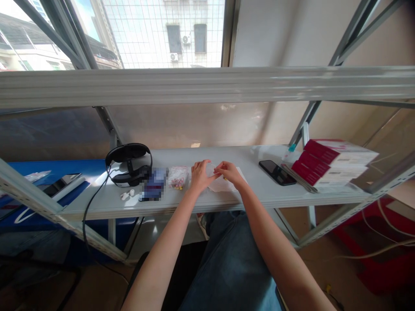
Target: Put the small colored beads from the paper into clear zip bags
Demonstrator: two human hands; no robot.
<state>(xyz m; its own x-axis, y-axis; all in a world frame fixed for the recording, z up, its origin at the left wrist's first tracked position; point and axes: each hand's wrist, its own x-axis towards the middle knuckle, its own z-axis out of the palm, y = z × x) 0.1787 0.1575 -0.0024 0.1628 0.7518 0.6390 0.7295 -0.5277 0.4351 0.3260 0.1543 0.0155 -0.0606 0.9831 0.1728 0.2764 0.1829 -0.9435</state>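
Pale shelf [259, 190], white sheet [223, 186] beneath hands [200, 175], packet [177, 177] just left

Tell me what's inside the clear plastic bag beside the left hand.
Small pinkish-red pieces and a bit of yellow show through the bag, mostly toward its near edge. Anything beneath them is covered; they're too small to identify.

The long pale-grey table [254, 188] looked like smooth, glossy painted metal. Near its left edge, the black over-ear headphones [129, 151] seemed matt plastic; nearer mid-table, the small clear bag [177, 175] was shiny, crinkled plastic. Towards the right edge lay a glossy black rectangular phone [277, 172] and smooth crimson-and-white cardboard boxes [330, 162].
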